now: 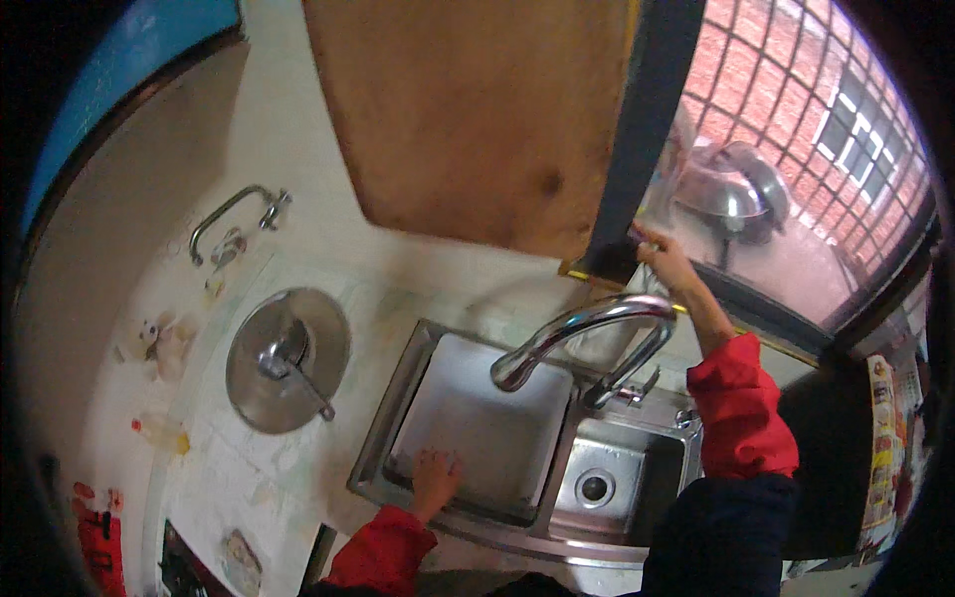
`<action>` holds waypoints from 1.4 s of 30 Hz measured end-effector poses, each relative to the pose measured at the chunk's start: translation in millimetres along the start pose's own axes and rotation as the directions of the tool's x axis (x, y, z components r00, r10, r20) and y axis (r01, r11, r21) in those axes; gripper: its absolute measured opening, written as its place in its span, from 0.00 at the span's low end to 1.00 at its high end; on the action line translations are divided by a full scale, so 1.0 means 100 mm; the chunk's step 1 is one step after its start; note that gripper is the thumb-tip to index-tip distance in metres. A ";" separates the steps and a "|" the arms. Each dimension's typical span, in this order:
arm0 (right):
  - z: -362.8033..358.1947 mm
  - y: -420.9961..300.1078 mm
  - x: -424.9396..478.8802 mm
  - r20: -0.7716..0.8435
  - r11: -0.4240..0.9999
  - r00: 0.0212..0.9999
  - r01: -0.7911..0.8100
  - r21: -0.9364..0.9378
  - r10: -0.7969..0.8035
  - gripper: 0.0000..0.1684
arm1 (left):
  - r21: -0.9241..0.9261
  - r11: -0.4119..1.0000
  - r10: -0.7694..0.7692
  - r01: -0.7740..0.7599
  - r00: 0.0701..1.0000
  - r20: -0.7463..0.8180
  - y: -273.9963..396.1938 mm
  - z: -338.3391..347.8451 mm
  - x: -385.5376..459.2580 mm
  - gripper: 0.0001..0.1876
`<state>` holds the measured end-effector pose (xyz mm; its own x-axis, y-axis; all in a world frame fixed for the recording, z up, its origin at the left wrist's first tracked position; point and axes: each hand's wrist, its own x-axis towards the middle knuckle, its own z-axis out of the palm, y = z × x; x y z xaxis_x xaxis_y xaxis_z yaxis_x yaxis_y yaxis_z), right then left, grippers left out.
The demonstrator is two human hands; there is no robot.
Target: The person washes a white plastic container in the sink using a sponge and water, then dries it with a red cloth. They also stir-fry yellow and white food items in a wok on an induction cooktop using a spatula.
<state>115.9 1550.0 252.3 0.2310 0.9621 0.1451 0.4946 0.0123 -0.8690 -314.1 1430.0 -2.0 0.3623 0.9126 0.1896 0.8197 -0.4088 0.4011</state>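
My left hand point(436, 477) is over the near left corner of the large left basin point(481, 425) of a steel double sink. Its fingers look slightly apart, and I see nothing in them. Whether the pale grey surface in that basin is water cannot be told. My right hand point(670, 263) reaches past the chrome gooseneck faucet point(582, 321) to the dark window frame point(634, 149). Its fingers are curled, with a small purple bit at their tips; what they hold is unclear. Whitish, translucent material point(645, 280) hangs just below this hand.
A steel wok or bowl point(246, 373) with a ladle point(306, 388) in it sits on the left counter. Beyond it are a wall tap point(231, 213) and a bottle point(160, 433). The smaller right basin point(597, 485) shows its drain. A metal pot point(720, 183) stands by the barred window.
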 end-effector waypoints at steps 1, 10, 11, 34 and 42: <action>0.03 -0.02 0.01 -0.016 1.000 1.000 0.014 0.007 -0.014 0.30 | 0.001 1.000 0.027 -0.027 0.999 -0.022 -0.05 -0.03 -0.05 0.14; 0.06 -0.10 0.06 -0.168 0.983 0.985 0.001 -0.185 -0.033 0.22 | 0.040 0.999 0.010 -0.016 0.989 0.145 -0.06 -0.12 0.04 0.17; 0.05 -0.26 -0.03 -0.229 0.954 0.969 0.020 -0.301 -0.092 0.21 | 0.087 0.996 0.012 -0.025 0.989 0.148 -0.06 -0.13 0.06 0.18; 3.45 2.31 -1.43 0.346 0.870 0.936 0.118 -0.479 0.064 0.24 | -0.084 0.988 -0.138 0.133 0.988 -0.061 -0.46 -0.04 0.54 0.25; 4.13 2.70 -2.18 0.525 0.255 0.839 0.482 -0.838 0.139 0.27 | -0.079 0.976 -0.206 0.203 0.978 -0.034 -0.46 -0.02 0.60 0.24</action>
<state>-146.8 1456.0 -208.8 -0.1773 0.9525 -0.2477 0.9397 0.2386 0.2449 -331.0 1503.0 -7.5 0.1703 0.9764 0.1331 0.8386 -0.2145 0.5008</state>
